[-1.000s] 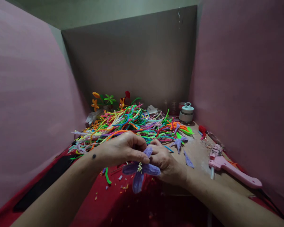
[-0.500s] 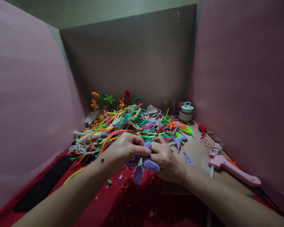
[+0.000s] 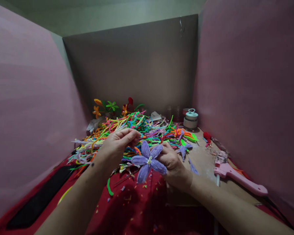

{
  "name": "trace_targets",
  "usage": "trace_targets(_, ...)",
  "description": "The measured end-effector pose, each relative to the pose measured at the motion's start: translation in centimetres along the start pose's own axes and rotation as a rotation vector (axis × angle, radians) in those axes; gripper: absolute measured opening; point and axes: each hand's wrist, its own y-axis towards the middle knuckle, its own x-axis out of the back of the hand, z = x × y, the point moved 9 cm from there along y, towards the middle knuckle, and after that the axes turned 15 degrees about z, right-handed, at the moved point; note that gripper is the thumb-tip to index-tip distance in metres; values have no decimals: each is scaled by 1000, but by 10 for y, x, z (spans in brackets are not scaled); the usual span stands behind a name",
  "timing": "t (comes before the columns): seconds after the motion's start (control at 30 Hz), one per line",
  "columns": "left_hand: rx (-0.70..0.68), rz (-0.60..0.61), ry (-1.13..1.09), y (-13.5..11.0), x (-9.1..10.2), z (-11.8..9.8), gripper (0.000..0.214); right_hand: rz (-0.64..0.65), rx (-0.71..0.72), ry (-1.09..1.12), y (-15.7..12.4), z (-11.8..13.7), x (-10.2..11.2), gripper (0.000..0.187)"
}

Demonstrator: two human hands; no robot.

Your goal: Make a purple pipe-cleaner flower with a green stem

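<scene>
A purple pipe-cleaner flower with a pale centre is held up in front of me, its petals spread and facing the camera. My right hand grips it from behind, fingers closed around its base. My left hand hovers just left of the flower, apart from it, with fingers curled in a loose pinch; I cannot see anything in them. Behind both hands lies a big heap of coloured pipe cleaners.
A pink glue gun lies on the right of the table. A round tape dispenser stands at the back right. Finished pipe-cleaner flowers stand at the back left. Loose purple petals lie near the heap. Pink partitions close both sides.
My left hand has let go of the flower and drawn up and left. The right hand has turned the flower so its petals face up towards me.
</scene>
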Motion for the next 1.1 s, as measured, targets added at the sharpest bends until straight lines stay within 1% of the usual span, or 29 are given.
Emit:
trace_targets(0.07,50,-27,-152,2,5,22,19,-55,-75,134,-1,-12,2,21)
trace_targets(0.13,103,-16,-262,4,2,42,20,-132,-161,329,-4,-28,4,20)
trace_targets(0.2,138,30,-296,4,-10,56,22,-215,-238,556,-6,-44,4,17)
trace_targets(0.27,143,89,-270,4,-25,62,24,-257,-314,771,-8,-56,0,14)
trace_targets(0.37,77,155,-227,2,-49,57,21,-311,-388,981,-10,-67,-6,10)
trace_targets(0.47,16,208,-213,1,-67,51,22,-367,-418,1054,-12,-71,-7,9)
trace_targets(0.5,10,195,-194,1,-69,51,23,-370,-418,1067,-12,-72,-8,9)
trace_targets(0.57,-9,117,-80,-1,-65,50,21,-367,-405,1086,-11,-72,-9,8)
trace_targets(0.67,-70,-6,247,-8,-57,42,13,-362,-395,1108,-11,-72,-11,9)
trace_targets(0.73,-107,-33,404,-13,-58,35,14,-359,-407,1104,-12,-72,-12,11)
trace_targets(0.8,-114,-25,418,-15,-61,32,15,-359,-423,1089,-14,-71,-13,14)
trace_targets(0.83,-102,-13,369,-15,-62,33,16,-353,-430,1080,-14,-70,-13,15)
trace_targets(0.9,-46,15,200,-13,-64,37,18,-336,-424,1069,-13,-67,-13,17)
trace_targets(1.0,57,84,-124,-12,-71,49,25,-283,-360,1096,-8,-58,-14,16)
trace_targets(1.1,109,166,-428,-12,-78,58,29,-257,-325,1093,-5,-55,-11,12)
